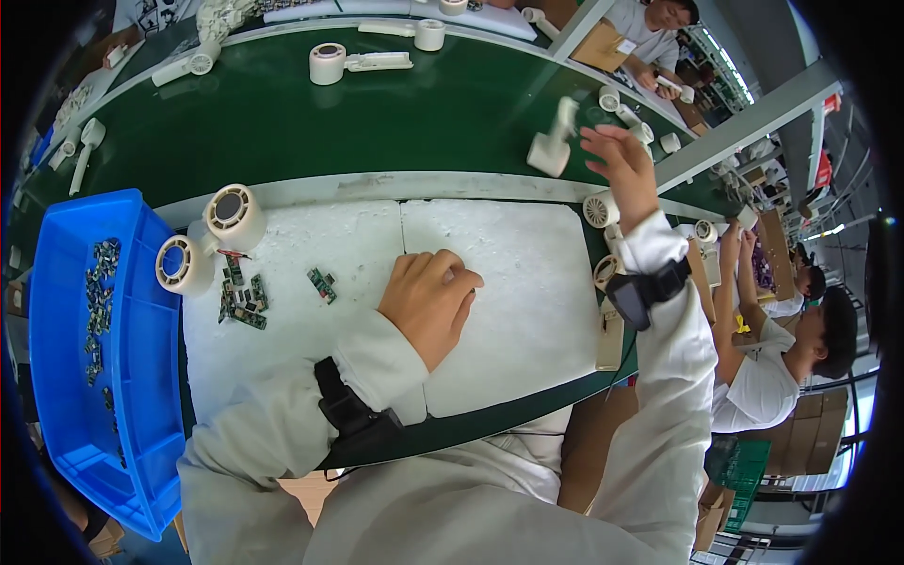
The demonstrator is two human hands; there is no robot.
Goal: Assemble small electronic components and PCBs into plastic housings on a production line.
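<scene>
One labelled carton (597,47) beyond; right hand (621,162) spread beside white device (550,153); left hand (429,303) curled, contents unclear.

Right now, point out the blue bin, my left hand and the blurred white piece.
Blue bin (144,330), head view: right wall.
Left hand (426,299), head view: back.
Blurred white piece (549,153), head view: wide lower end.
</scene>
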